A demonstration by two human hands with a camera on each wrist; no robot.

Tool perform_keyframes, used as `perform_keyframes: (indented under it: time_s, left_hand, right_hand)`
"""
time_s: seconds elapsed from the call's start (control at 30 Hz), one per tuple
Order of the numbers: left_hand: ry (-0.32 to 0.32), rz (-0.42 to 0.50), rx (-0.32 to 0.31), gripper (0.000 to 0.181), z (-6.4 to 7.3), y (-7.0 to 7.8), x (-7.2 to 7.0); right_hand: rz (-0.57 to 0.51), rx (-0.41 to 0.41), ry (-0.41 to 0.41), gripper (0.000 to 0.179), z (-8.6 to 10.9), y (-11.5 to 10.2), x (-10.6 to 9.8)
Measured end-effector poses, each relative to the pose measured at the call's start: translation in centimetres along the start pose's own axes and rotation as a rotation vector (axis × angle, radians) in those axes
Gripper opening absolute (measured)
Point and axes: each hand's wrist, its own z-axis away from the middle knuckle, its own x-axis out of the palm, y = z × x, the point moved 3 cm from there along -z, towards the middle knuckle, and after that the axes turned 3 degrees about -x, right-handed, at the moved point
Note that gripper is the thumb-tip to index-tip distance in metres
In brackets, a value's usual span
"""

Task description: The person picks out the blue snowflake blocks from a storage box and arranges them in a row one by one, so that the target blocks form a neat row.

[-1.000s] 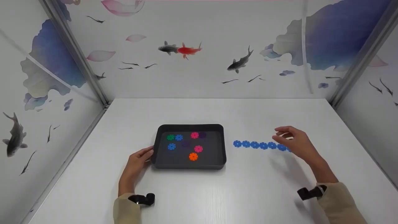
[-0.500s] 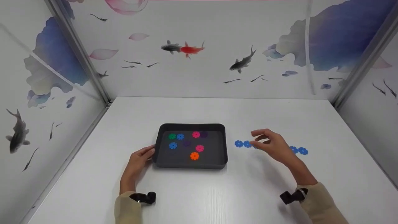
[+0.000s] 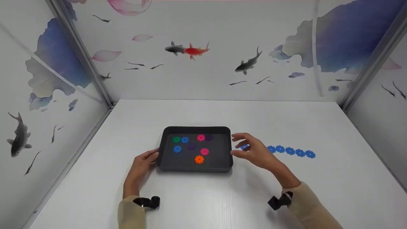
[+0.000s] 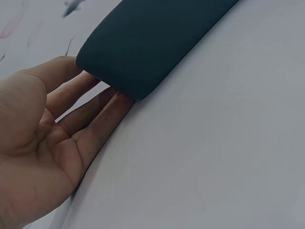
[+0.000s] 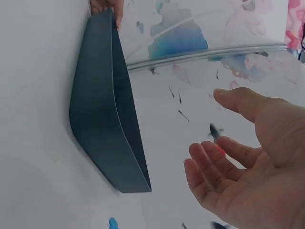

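Observation:
My left hand (image 3: 140,167) holds the left end of a dark grey rectangular tray (image 3: 178,163). In the left wrist view the thumb lies at its rim and the other fingers reach to its lower edge. Flower-shaped plastic discs lie flat in the tray: green (image 3: 176,139), blue (image 3: 177,149), pink (image 3: 204,151), dark purple (image 3: 191,146) and orange (image 3: 199,159). Just off the tray's right wall hovers my right hand (image 3: 256,156), fingers loosely bent and nothing between them. In the right wrist view a gap separates it from the tray (image 5: 95,100).
A row of several blue discs (image 3: 289,151) lies on the white table (image 3: 197,200) right of the tray; the right hand hides part of it. Printed white panels (image 3: 203,76) close off the back and both sides.
The right hand has moved left along the blue row, from its right part to the tray's right side. The left hand stays at the tray, and the discs have not visibly moved.

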Motion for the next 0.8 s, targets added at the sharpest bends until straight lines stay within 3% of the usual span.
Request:
perform_keyframes:
  time_s: [0.27, 0.57, 0.8]
  left_hand:
    - [0.008, -0.02, -0.014, 0.044, -0.1, -0.1, -0.1]
    - [0.015, -0.05, -0.015, 0.046, -0.2, -0.1, 0.0]
    - [0.023, -0.073, -0.003, 0.045, 0.0, -0.1, -0.1]
  right_hand:
    - [-0.044, -0.031, -0.045, 0.056, -1.9, -1.8, 3.3]
    - [-0.069, 0.028, -0.101, 0.05, -4.1, -2.5, 6.7]
    - [-0.048, 0.025, -0.127, 0.051, -5.7, -3.1, 9.2]
